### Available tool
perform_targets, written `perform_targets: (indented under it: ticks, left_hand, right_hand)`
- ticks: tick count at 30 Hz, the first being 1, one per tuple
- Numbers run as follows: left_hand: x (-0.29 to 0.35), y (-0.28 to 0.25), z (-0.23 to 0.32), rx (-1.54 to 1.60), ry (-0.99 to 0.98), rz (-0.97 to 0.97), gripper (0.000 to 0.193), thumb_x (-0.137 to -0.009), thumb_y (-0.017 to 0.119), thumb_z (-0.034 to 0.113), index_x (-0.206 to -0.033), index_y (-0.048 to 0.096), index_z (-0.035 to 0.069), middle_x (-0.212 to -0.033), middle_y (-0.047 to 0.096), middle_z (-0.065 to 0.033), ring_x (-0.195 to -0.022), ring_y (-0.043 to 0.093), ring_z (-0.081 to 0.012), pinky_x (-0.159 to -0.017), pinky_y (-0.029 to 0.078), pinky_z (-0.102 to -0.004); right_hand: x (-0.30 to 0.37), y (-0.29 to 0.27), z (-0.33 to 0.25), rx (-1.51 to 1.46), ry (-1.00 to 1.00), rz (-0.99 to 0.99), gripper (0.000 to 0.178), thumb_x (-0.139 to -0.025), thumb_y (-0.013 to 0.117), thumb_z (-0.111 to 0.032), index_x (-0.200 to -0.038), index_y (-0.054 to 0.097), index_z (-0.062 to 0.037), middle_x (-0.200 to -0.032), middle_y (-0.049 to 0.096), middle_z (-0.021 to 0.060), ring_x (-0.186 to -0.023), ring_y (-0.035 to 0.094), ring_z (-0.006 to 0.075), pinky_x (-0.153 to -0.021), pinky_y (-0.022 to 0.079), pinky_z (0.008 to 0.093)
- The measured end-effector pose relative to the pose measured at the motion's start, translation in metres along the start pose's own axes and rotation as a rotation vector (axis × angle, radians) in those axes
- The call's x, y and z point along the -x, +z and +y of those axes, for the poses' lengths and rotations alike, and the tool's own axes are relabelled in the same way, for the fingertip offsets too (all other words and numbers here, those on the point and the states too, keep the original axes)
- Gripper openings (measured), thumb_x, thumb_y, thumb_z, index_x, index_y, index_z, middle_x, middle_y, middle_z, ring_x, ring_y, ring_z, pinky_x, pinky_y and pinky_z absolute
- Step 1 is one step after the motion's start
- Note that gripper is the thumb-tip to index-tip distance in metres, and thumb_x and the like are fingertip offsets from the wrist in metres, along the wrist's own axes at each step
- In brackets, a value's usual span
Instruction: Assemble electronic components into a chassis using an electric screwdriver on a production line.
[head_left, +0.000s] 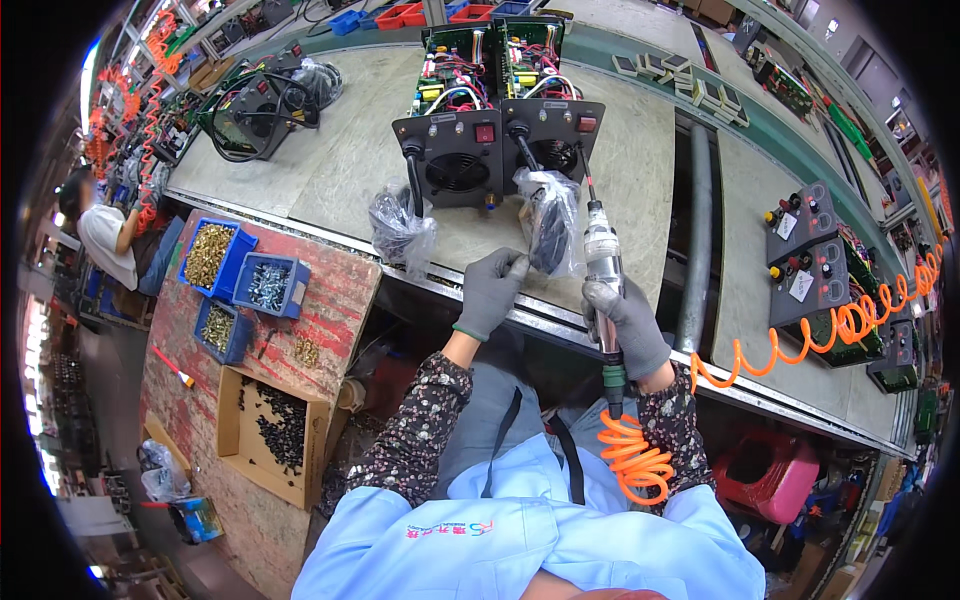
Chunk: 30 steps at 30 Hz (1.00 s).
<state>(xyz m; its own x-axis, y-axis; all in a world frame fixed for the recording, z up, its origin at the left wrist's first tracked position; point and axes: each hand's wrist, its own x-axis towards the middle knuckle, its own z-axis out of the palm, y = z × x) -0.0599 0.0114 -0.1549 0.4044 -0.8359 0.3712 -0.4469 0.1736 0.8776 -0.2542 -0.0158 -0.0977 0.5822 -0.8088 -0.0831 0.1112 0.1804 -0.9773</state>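
Observation:
My right hand, in a grey glove, is wrapped round a silver air screwdriver that stands nearly upright in the picture. Its long thin bit reaches the right edge of the black front panel of the right-hand open electronic unit, beside the red switch. My left hand, also gloved, is closed with thumb and forefinger together; anything in the pinch is too small to make out. It is close to the clear plastic bag with a black cable inside. A matching unit stands alongside, its bagged cable hanging in front.
At left, a worn red bench carries blue bins of small metal fasteners and a cardboard box of black screws. An orange coiled air hose trails from the screwdriver. More units stand at right. A person sits far left.

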Motion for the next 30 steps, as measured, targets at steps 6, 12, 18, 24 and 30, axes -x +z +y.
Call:
perform_targets:
  ticks: [6,12,18,24,30]
  left_hand:
    - [0.001,0.004,-0.006,-0.006,0.019,0.013,0.018,-0.080,0.058,0.018,-0.082,0.061,0.000,-0.059,0.057,-0.0052,-0.053,0.050,-0.0073,-0.051,0.041,-0.0239]
    - [-0.002,0.011,-0.004,-0.040,0.003,0.029,0.019,-0.080,0.058,0.019,-0.082,0.061,0.001,-0.059,0.057,-0.0073,-0.052,0.051,-0.0092,-0.051,0.041,-0.0248]
    - [0.000,0.001,0.002,-0.057,-0.019,0.069,0.019,-0.080,0.057,0.020,-0.084,0.062,0.002,-0.066,0.060,-0.0088,-0.058,0.056,-0.0133,-0.056,0.044,-0.0266]
    - [0.004,-0.010,-0.009,0.003,-0.057,0.064,0.023,-0.081,0.056,0.022,-0.083,0.061,0.000,-0.073,0.061,-0.0093,-0.069,0.057,-0.0119,-0.063,0.044,-0.0279]
    - [0.022,-0.099,0.041,0.260,-0.061,0.450,0.018,-0.081,0.055,0.016,-0.083,0.062,0.000,-0.066,0.058,-0.0009,-0.062,0.052,-0.0075,-0.058,0.043,-0.0238]
  right_hand:
    - [0.002,0.006,-0.003,-0.100,0.028,-0.040,0.028,-0.081,0.053,-0.032,-0.088,0.047,-0.0053,-0.064,0.051,0.0024,-0.050,0.048,0.0092,-0.044,0.040,0.0209]
    - [-0.008,0.003,0.001,-0.023,0.011,-0.030,0.032,-0.082,0.053,-0.035,-0.090,0.047,-0.0051,-0.066,0.052,0.0029,-0.049,0.049,0.0095,-0.045,0.041,0.0213]
    - [-0.017,0.000,0.014,-0.103,0.026,-0.068,0.033,-0.082,0.053,-0.037,-0.094,0.049,-0.0064,-0.068,0.053,0.0019,-0.051,0.050,0.0098,-0.046,0.043,0.0216]
    - [0.033,0.005,0.002,-0.173,0.018,0.056,0.034,-0.085,0.049,-0.037,-0.101,0.049,-0.0082,-0.065,0.047,-0.0027,-0.051,0.044,0.0057,-0.042,0.034,0.0180]
    - [0.099,-0.048,0.020,-0.108,-0.115,-0.034,0.050,-0.083,0.049,-0.045,-0.110,0.042,-0.0040,-0.061,0.039,-0.0002,-0.048,0.040,0.0084,-0.040,0.034,0.0208]
